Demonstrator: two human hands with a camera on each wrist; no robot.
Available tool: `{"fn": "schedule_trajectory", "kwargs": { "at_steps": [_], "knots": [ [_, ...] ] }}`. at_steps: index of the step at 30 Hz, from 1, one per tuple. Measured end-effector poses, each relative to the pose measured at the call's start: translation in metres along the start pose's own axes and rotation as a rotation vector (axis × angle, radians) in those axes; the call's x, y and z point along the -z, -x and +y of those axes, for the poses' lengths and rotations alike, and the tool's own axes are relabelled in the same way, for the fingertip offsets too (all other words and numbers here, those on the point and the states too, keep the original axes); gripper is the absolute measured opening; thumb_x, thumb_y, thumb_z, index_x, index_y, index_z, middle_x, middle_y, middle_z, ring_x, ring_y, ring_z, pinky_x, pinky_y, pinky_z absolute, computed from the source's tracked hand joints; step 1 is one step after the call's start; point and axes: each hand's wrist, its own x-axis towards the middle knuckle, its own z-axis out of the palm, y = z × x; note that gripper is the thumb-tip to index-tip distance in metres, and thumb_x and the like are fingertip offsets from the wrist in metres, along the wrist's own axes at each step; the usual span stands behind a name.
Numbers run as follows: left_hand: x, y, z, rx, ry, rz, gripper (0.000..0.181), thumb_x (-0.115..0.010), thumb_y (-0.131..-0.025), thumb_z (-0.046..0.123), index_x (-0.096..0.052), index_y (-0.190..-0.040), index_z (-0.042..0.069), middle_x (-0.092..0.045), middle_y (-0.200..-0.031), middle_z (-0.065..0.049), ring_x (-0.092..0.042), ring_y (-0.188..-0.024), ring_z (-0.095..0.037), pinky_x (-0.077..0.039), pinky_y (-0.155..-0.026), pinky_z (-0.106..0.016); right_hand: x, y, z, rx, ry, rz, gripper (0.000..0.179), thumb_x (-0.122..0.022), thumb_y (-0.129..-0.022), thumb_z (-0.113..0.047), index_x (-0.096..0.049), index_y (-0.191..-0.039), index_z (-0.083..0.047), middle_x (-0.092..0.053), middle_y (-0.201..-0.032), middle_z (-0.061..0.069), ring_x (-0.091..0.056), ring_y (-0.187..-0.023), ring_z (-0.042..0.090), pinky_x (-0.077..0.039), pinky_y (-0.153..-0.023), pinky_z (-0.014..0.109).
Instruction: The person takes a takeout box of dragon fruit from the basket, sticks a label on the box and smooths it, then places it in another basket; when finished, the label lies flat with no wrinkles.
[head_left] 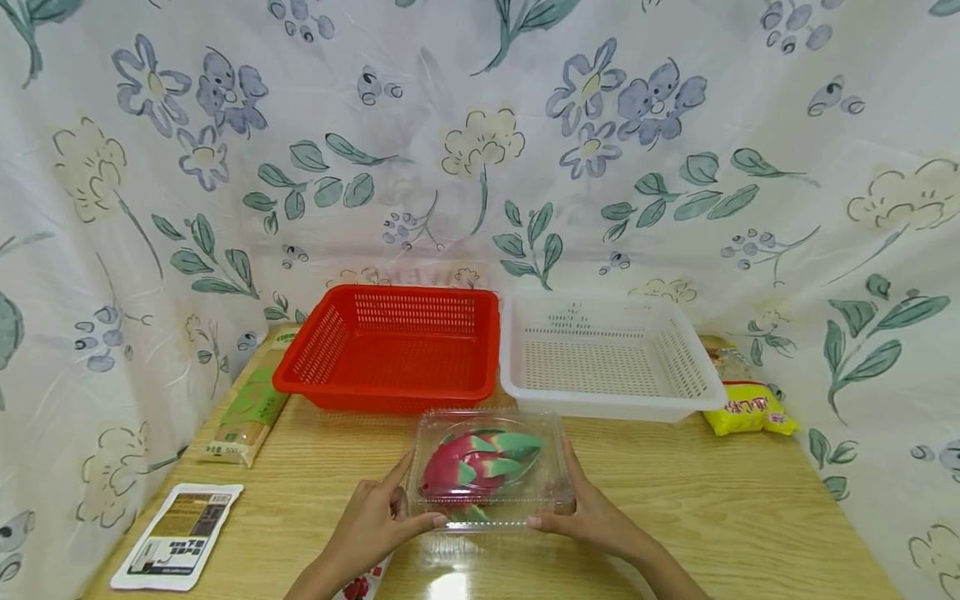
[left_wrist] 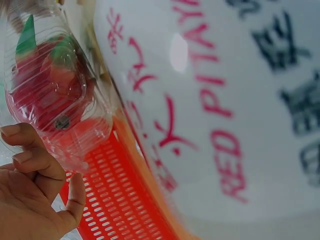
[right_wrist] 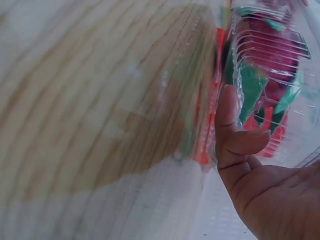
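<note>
A clear plastic clamshell box [head_left: 553, 454] is held level between both hands, just in front of the baskets. Through its lid shows a dragon fruit [head_left: 480, 465], pink-red with green scale tips. My left hand [head_left: 372, 518] grips the box's left side, thumb at the front edge. On the opposite side my right hand [head_left: 596, 515] grips it, its thumb also at the front. The right wrist view shows the thumb and a finger of the right hand [right_wrist: 260, 180] against the ribbed plastic. Whether the box touches the table cannot be told.
Behind the box stand a red basket [head_left: 390, 398] and a white basket [head_left: 615, 404], side by side. Left lie a long noodle-like packet [head_left: 251, 408] and a white flat pack [head_left: 176, 537]. A yellow packet [head_left: 750, 408] is right. A white "RED PITAYA" package [left_wrist: 225, 115] lies beneath my left arm.
</note>
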Motion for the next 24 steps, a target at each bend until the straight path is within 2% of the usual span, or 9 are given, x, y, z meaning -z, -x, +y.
{"fn": "schedule_trajectory", "kwargs": {
  "at_steps": [5,7,11,12,14,16,19,22,24],
  "knots": [
    [0.0,0.002,-0.001,0.004,0.013,-0.01,0.099,-0.08,-0.077,0.052,-0.037,-0.152,0.004,-0.041,-0.051,0.015,-0.031,-0.049,0.003,-0.04,-0.067,-0.023,0.0,0.0,0.0,0.002,0.021,-0.018,0.123,-0.079,-0.084,-0.032,0.019,-0.157,-0.017,-0.018,-0.155,0.039,-0.048,-0.128,0.048,-0.042,-0.1,0.063],
    [-0.001,0.003,-0.002,0.01,0.039,-0.032,0.099,-0.08,-0.079,0.049,-0.034,-0.153,0.003,-0.042,-0.052,0.014,-0.031,-0.049,0.003,-0.038,-0.058,-0.021,0.001,0.001,-0.001,0.002,0.037,-0.024,0.122,-0.078,-0.085,-0.033,0.019,-0.157,-0.016,-0.031,-0.148,0.039,-0.051,-0.125,0.045,-0.046,-0.097,0.061],
    [-0.002,0.006,-0.005,0.046,0.071,-0.075,0.097,-0.077,-0.082,0.047,-0.028,-0.157,0.01,-0.043,-0.054,0.012,-0.03,-0.048,0.002,-0.032,-0.047,-0.018,0.002,0.002,0.0,0.004,0.074,-0.023,0.122,-0.078,-0.085,-0.034,0.019,-0.157,-0.015,-0.045,-0.138,0.036,-0.055,-0.121,0.041,-0.048,-0.094,0.06],
    [-0.002,0.007,-0.005,0.052,0.074,-0.08,0.096,-0.077,-0.083,0.046,-0.028,-0.157,0.012,-0.043,-0.055,0.012,-0.03,-0.048,0.002,-0.03,-0.046,-0.018,0.002,0.002,0.0,0.007,0.08,-0.024,0.122,-0.078,-0.085,-0.034,0.019,-0.157,-0.015,-0.046,-0.138,0.036,-0.056,-0.12,0.041,-0.048,-0.094,0.06],
    [0.0,0.009,-0.006,0.073,0.071,-0.085,0.095,-0.077,-0.083,0.047,-0.028,-0.158,0.016,-0.044,-0.056,0.011,-0.031,-0.048,0.001,-0.029,-0.046,-0.018,0.001,0.002,0.001,0.01,0.083,-0.022,0.123,-0.078,-0.084,-0.034,0.019,-0.157,-0.016,-0.037,-0.145,0.038,-0.054,-0.123,0.044,-0.047,-0.095,0.062],
    [0.002,0.011,-0.007,0.081,0.065,-0.085,0.095,-0.077,-0.082,0.048,-0.028,-0.158,0.017,-0.045,-0.058,0.01,-0.033,-0.048,0.001,-0.03,-0.046,-0.018,0.001,0.002,0.002,0.021,0.074,-0.02,0.123,-0.079,-0.084,-0.032,0.019,-0.157,-0.018,-0.028,-0.15,0.039,-0.052,-0.124,0.048,-0.047,-0.095,0.062],
    [0.005,0.013,-0.011,0.089,0.04,-0.079,0.097,-0.078,-0.08,0.049,-0.03,-0.157,0.014,-0.046,-0.061,0.009,-0.036,-0.05,0.001,-0.033,-0.048,-0.019,0.0,0.003,0.003,0.038,0.065,-0.015,0.124,-0.08,-0.083,-0.028,0.018,-0.158,-0.02,-0.021,-0.153,0.04,-0.052,-0.124,0.047,-0.051,-0.093,0.055],
    [0.011,0.017,-0.017,0.095,0.012,-0.076,0.1,-0.079,-0.079,0.051,-0.03,-0.156,0.011,-0.047,-0.064,0.01,-0.038,-0.053,0.0,-0.035,-0.051,-0.02,-0.001,0.004,0.004,0.054,0.072,-0.004,0.124,-0.081,-0.082,-0.027,0.017,-0.158,-0.019,-0.028,-0.15,0.04,-0.054,-0.122,0.046,-0.052,-0.091,0.052],
    [0.015,0.02,-0.02,0.1,-0.01,-0.081,0.101,-0.079,-0.078,0.052,-0.03,-0.156,0.01,-0.049,-0.069,0.009,-0.038,-0.055,0.0,-0.035,-0.052,-0.02,-0.002,0.004,0.005,0.057,0.078,0.007,0.125,-0.082,-0.081,-0.026,0.016,-0.158,-0.018,-0.023,-0.153,0.038,-0.05,-0.125,0.049,-0.049,-0.095,0.055]
  ]
}}
